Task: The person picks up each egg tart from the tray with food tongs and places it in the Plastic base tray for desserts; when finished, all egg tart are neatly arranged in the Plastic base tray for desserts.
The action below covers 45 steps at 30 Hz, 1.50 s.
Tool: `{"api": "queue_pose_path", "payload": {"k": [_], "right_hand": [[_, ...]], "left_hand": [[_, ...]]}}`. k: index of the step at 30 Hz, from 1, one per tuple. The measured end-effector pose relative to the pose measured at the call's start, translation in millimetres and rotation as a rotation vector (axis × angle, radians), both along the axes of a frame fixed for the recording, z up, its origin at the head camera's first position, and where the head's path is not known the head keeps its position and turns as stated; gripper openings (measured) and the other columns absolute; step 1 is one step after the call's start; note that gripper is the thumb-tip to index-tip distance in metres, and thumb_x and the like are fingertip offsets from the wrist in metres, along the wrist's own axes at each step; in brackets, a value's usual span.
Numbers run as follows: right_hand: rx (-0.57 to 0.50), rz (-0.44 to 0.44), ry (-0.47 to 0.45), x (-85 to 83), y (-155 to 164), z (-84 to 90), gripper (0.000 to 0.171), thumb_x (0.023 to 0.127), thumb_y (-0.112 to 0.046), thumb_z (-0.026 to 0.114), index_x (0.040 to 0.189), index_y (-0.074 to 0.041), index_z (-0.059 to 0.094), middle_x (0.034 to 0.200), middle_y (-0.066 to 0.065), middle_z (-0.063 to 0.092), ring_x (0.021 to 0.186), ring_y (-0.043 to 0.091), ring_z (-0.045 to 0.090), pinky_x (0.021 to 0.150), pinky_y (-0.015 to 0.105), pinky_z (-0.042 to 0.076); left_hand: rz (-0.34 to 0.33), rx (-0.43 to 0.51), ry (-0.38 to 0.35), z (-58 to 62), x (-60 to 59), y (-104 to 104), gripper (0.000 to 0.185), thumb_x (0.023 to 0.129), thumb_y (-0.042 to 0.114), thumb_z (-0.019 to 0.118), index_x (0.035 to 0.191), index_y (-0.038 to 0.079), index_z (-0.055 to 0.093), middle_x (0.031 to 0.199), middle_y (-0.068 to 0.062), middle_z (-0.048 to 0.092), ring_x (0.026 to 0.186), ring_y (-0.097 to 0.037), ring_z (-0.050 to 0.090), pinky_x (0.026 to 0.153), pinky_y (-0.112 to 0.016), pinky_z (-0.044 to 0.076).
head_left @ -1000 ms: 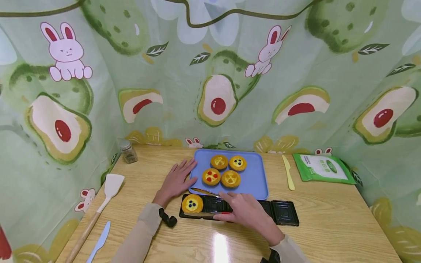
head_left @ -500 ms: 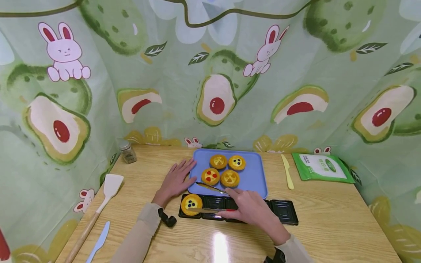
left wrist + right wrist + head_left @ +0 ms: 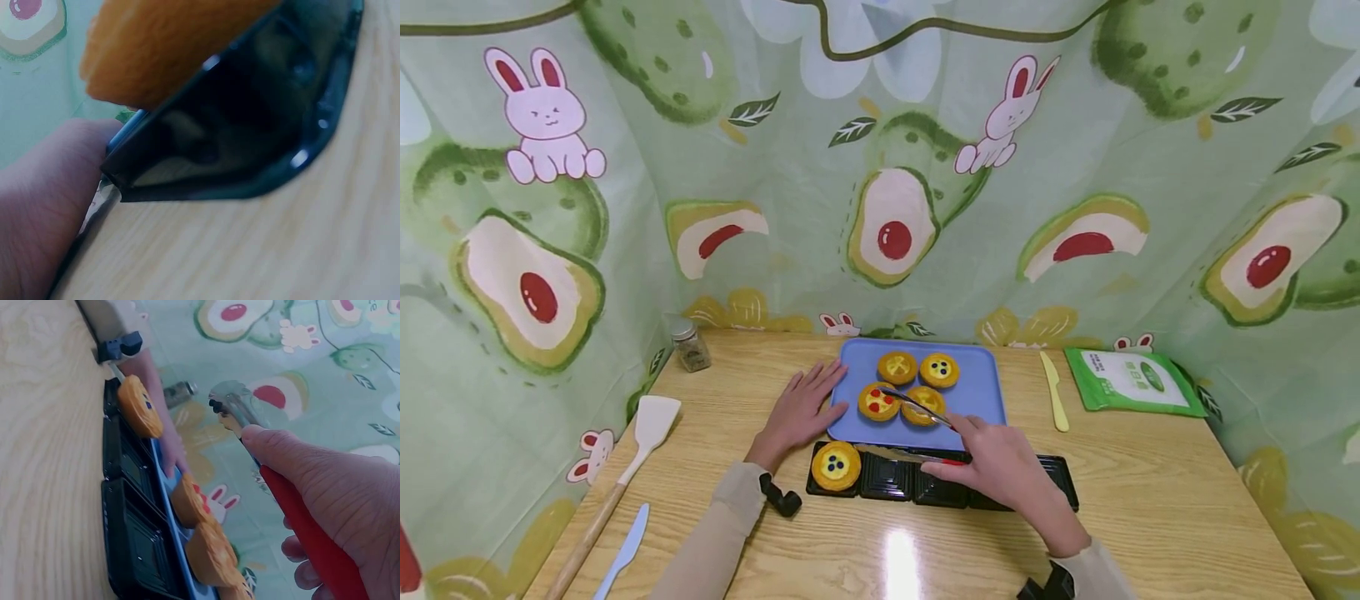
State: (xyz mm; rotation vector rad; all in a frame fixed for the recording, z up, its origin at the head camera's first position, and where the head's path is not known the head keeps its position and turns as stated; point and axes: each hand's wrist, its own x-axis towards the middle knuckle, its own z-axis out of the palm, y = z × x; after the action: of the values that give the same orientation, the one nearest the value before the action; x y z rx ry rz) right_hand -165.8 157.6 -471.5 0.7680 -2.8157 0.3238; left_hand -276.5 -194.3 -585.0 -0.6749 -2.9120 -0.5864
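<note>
My right hand [image 3: 981, 457] grips metal tongs [image 3: 917, 406] by their red handles [image 3: 306, 531]. The tongs gape wide: the upper arm reaches over the front tarts [image 3: 923, 407] on the blue tray [image 3: 981, 408], and the lower arm lies over the black compartment tray [image 3: 940, 490]. A blueberry tart [image 3: 835, 465] sits in that tray's leftmost compartment and shows orange [image 3: 162, 44] in the left wrist view. My left hand [image 3: 801, 410] lies flat on the table, fingers straight, touching the blue tray's left edge. Several tarts stand on the blue tray.
A spice jar [image 3: 691, 346] stands at the back left. A white spatula [image 3: 647, 429] and a blue knife [image 3: 625, 550] lie along the left edge. A yellow knife [image 3: 1054, 400] and a green pouch [image 3: 1131, 382] lie to the right. Patterned cloth walls close off three sides.
My right hand has carried the tongs from over the black tray back and to the right, to the tarts on the blue tray. The left hand has stayed put.
</note>
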Motion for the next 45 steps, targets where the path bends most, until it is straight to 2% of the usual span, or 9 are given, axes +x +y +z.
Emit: {"api": "queue_pose_path", "payload": {"k": [3, 6, 9, 14, 19, 22, 28, 35, 45], "right_hand": [[-0.03, -0.028, -0.022, -0.6, 6, 1.5, 0.088, 0.084, -0.08, 0.066, 0.137, -0.01, 0.067, 0.1, 0.004, 0.073, 0.05, 0.003, 0.04, 0.044, 0.022, 0.032], [-0.072, -0.043, -0.028, -2.3, 13, 2.2, 0.087, 0.083, -0.077, 0.069, 0.137, -0.008, 0.067, 0.104, 0.006, 0.074, 0.052, 0.004, 0.042, 0.047, 0.022, 0.035], [-0.096, -0.047, -0.002, -4.9, 20, 2.4, 0.084, 0.082, -0.073, 0.073, 0.133, -0.006, 0.068, 0.09, 0.002, 0.071, 0.052, 0.003, 0.042, 0.046, 0.022, 0.035], [-0.119, -0.058, 0.029, -8.7, 32, 2.3, 0.072, 0.081, -0.068, 0.079, 0.12, -0.009, 0.068, 0.07, -0.006, 0.052, 0.051, 0.005, 0.038, 0.045, 0.023, 0.03], [-0.112, -0.081, 0.027, -9.6, 40, 3.6, 0.067, 0.081, -0.067, 0.08, 0.112, -0.01, 0.065, 0.068, -0.008, 0.046, 0.049, 0.006, 0.036, 0.044, 0.023, 0.03], [-0.105, -0.105, 0.022, -9.4, 44, 4.6, 0.067, 0.081, -0.068, 0.079, 0.111, -0.009, 0.065, 0.069, -0.005, 0.05, 0.051, 0.007, 0.038, 0.044, 0.024, 0.03], [-0.093, -0.133, 0.022, -9.6, 54, 2.8, 0.075, 0.08, -0.067, 0.079, 0.122, -0.007, 0.069, 0.073, -0.001, 0.057, 0.054, 0.007, 0.04, 0.043, 0.024, 0.03], [-0.063, -0.154, 0.008, -11.4, 65, -1.2, 0.072, 0.081, -0.069, 0.078, 0.12, -0.009, 0.068, 0.07, -0.004, 0.053, 0.051, 0.008, 0.039, 0.041, 0.026, 0.029], [-0.021, -0.166, -0.121, -21.6, 63, -11.3, 0.085, 0.083, -0.078, 0.069, 0.13, -0.008, 0.068, 0.075, -0.001, 0.06, 0.054, 0.01, 0.045, 0.042, 0.028, 0.033]], "left_hand": [[-0.003, 0.006, 0.002, 0.2, 0.3, -1, 0.074, 0.105, 0.061, 0.045, 0.167, 0.026, 0.028, 0.173, 0.007, 0.023, 0.16, -0.029, 0.02, 0.127, -0.058, 0.014], [-0.001, 0.002, -0.002, 0.6, 0.8, -1, 0.073, 0.105, 0.061, 0.044, 0.167, 0.026, 0.027, 0.173, 0.007, 0.022, 0.16, -0.029, 0.02, 0.127, -0.058, 0.015], [0.0, 0.001, -0.001, 1.6, 1.2, -1, 0.074, 0.105, 0.061, 0.045, 0.167, 0.026, 0.028, 0.173, 0.007, 0.023, 0.16, -0.029, 0.02, 0.127, -0.058, 0.015], [-0.005, 0.009, 0.013, 1.9, 1.0, 0, 0.074, 0.104, 0.059, 0.047, 0.167, 0.023, 0.03, 0.173, 0.004, 0.025, 0.159, -0.031, 0.022, 0.126, -0.06, 0.016], [0.001, 0.013, -0.004, 1.1, 0.4, 0, 0.074, 0.104, 0.06, 0.047, 0.167, 0.026, 0.028, 0.173, 0.007, 0.023, 0.16, -0.029, 0.02, 0.127, -0.059, 0.014], [0.006, 0.014, -0.01, -0.6, 0.0, 0, 0.075, 0.104, 0.061, 0.046, 0.168, 0.027, 0.027, 0.173, 0.008, 0.021, 0.161, -0.028, 0.018, 0.127, -0.058, 0.013], [0.011, 0.011, -0.022, -1.8, -0.9, 0, 0.074, 0.104, 0.063, 0.043, 0.168, 0.029, 0.025, 0.173, 0.009, 0.019, 0.161, -0.026, 0.016, 0.128, -0.056, 0.011], [0.005, 0.007, -0.015, -0.3, -2.9, 0, 0.075, 0.104, 0.063, 0.043, 0.168, 0.028, 0.025, 0.174, 0.009, 0.019, 0.161, -0.027, 0.016, 0.128, -0.057, 0.011], [0.006, 0.012, -0.011, 1.2, -0.6, 0, 0.074, 0.104, 0.061, 0.045, 0.167, 0.027, 0.027, 0.173, 0.009, 0.02, 0.161, -0.028, 0.018, 0.128, -0.057, 0.012]]}}
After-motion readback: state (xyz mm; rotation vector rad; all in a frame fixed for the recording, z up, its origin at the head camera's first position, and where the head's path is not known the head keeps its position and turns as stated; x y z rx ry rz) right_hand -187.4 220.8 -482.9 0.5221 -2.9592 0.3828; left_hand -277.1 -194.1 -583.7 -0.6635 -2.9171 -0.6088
